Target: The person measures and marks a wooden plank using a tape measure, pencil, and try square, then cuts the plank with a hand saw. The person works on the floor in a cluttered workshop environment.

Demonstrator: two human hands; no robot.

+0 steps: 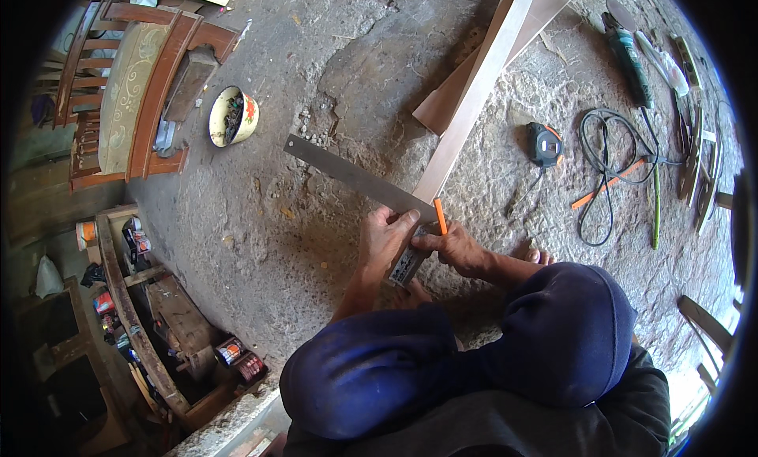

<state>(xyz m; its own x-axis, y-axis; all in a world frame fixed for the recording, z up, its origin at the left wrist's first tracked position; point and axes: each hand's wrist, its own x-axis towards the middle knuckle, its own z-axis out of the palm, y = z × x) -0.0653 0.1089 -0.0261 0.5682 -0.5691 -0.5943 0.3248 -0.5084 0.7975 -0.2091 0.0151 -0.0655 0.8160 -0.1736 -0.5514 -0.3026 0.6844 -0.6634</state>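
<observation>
A metal try square (343, 170) lies across the near end of a long pale wooden plank (467, 121); its blade points to the far left and its short grey stock hangs toward me. My left hand (382, 237) is closed on the square near its corner, thumb on the blade. From the right, my right hand (459, 250) is closed with an orange pencil (440, 216) sticking up from its fingers, its thumb against the stock. The pencil's lower end is hidden by the fingers. Both hands are low, in front of my bent knees.
Another board (446, 101) lies crossed under the plank. To the right are a tape measure (545, 144), an angle grinder (629, 66) and its looped cord (584, 141). An enamel bowl (245, 121), carved wooden furniture (154, 94) and a wooden crate (130, 315) stand left.
</observation>
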